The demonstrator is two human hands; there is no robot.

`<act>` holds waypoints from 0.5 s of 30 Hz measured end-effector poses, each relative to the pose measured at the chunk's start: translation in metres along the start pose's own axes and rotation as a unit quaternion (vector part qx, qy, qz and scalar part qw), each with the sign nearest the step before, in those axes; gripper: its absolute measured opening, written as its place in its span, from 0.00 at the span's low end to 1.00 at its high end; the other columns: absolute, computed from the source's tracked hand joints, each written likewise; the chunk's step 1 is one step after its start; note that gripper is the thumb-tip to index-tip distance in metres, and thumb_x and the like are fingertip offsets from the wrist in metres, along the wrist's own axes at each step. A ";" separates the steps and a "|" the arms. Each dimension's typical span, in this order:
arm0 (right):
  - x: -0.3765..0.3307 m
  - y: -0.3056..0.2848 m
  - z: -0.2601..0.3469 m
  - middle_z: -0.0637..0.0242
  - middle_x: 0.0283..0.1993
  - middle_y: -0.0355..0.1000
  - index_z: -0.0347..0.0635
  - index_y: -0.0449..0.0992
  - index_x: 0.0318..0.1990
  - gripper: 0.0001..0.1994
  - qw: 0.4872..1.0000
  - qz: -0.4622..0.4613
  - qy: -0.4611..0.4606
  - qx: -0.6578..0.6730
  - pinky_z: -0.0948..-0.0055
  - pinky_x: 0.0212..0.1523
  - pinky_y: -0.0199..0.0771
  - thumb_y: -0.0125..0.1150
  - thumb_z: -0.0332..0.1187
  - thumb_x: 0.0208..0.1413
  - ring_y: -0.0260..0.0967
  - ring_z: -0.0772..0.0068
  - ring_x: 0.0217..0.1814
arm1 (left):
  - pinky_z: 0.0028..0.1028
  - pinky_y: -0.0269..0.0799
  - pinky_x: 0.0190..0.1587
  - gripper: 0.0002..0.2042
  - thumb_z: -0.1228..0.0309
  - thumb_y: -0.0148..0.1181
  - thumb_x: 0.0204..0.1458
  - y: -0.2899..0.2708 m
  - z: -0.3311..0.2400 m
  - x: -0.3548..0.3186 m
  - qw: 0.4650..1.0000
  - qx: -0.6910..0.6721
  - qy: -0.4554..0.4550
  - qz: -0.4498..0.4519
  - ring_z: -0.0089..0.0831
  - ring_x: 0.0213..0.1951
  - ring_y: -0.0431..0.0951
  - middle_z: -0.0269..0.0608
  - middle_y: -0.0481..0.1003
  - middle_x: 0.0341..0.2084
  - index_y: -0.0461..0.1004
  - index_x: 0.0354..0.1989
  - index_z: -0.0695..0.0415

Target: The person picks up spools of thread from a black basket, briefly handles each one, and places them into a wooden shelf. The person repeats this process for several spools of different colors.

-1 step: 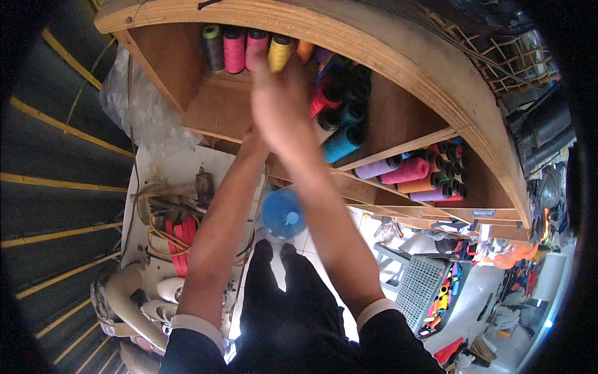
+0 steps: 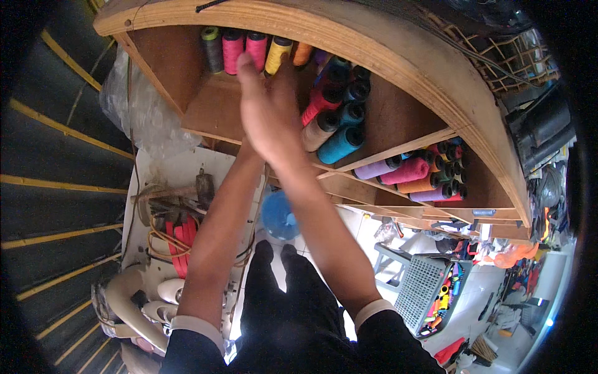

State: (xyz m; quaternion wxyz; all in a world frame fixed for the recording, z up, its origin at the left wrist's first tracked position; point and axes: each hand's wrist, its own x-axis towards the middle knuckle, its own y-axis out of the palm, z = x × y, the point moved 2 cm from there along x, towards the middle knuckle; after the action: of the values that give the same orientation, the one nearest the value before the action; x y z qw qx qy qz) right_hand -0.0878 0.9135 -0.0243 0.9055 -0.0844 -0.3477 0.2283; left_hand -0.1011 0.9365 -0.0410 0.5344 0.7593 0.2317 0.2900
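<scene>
My right hand (image 2: 268, 124) reaches into the top compartment of the wooden shelf, in front of the thread spools. Its thumb points up, close to a pink spool (image 2: 256, 45), and is held apart from the shadowed fingers beside it. My left forearm (image 2: 225, 215) runs up behind the right wrist, and the left hand is mostly hidden there. A dark green spool (image 2: 212, 51), another pink spool (image 2: 233, 52), a yellow spool (image 2: 278, 56) and an orange spool (image 2: 302, 53) stand along the back. Right of the hands lie a red spool (image 2: 322, 103), a cream spool (image 2: 320, 129) and a blue spool (image 2: 341, 144).
The curved wooden shelf edge (image 2: 374, 62) arches above my hands. A lower compartment holds several spools, including a lilac one (image 2: 377, 167). Below are a blue round container (image 2: 280, 215), a grey crate (image 2: 423, 290) of colourful spools, and a white machine (image 2: 128, 293) at left.
My right hand has shifted slightly left and is less blurred. More of the red and cream spools shows beside it.
</scene>
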 end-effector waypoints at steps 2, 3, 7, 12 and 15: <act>-0.009 0.025 -0.011 0.51 0.52 0.68 0.39 0.69 0.52 0.24 0.999 0.027 0.030 -0.013 0.60 0.56 0.61 0.49 0.49 0.57 0.63 0.52 0.55 | 0.37 0.53 0.62 0.33 0.48 0.43 0.58 -0.001 -0.013 -0.001 0.858 -0.466 -0.183 0.114 0.40 0.59 0.58 0.54 0.61 0.56 0.56 0.62 0.64; -0.008 0.030 -0.020 0.51 0.52 0.68 0.39 0.69 0.52 0.24 0.998 0.030 0.040 -0.030 0.60 0.56 0.61 0.49 0.49 0.57 0.63 0.52 0.55 | 0.38 0.51 0.63 0.32 0.49 0.43 0.58 0.000 -0.009 0.003 0.899 -0.397 -0.163 0.083 0.41 0.59 0.58 0.54 0.61 0.56 0.56 0.61 0.64; 0.010 0.046 -0.048 0.51 0.52 0.68 0.39 0.69 0.52 0.24 0.995 0.031 0.039 -0.082 0.60 0.56 0.61 0.49 0.50 0.57 0.63 0.51 0.56 | 0.41 0.45 0.65 0.30 0.51 0.45 0.58 0.011 0.009 0.026 0.994 -0.081 -0.062 -0.042 0.46 0.60 0.56 0.54 0.60 0.57 0.58 0.60 0.63; 0.035 0.045 -0.073 0.50 0.52 0.68 0.39 0.70 0.51 0.25 0.990 0.040 0.034 -0.134 0.59 0.57 0.61 0.49 0.51 0.57 0.63 0.50 0.56 | 0.30 0.48 0.63 0.32 0.51 0.53 0.55 -0.034 0.035 0.074 0.986 -0.129 -0.014 0.106 0.37 0.58 0.56 0.47 0.58 0.57 0.58 0.59 0.64; 0.039 0.046 -0.084 0.49 0.52 0.68 0.38 0.70 0.51 0.25 0.988 0.039 0.039 -0.141 0.59 0.57 0.61 0.49 0.51 0.57 0.63 0.49 0.56 | 0.31 0.50 0.62 0.31 0.52 0.53 0.55 -0.051 0.043 0.086 0.650 -0.691 -0.289 0.125 0.37 0.57 0.58 0.47 0.61 0.54 0.60 0.58 0.65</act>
State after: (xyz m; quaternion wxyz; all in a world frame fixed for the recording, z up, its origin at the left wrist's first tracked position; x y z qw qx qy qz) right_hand -0.0223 0.9727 -0.0784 0.8879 -0.2340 -0.3369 0.2083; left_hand -0.0111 0.9809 -0.0840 0.9033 0.2371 -0.2990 0.1958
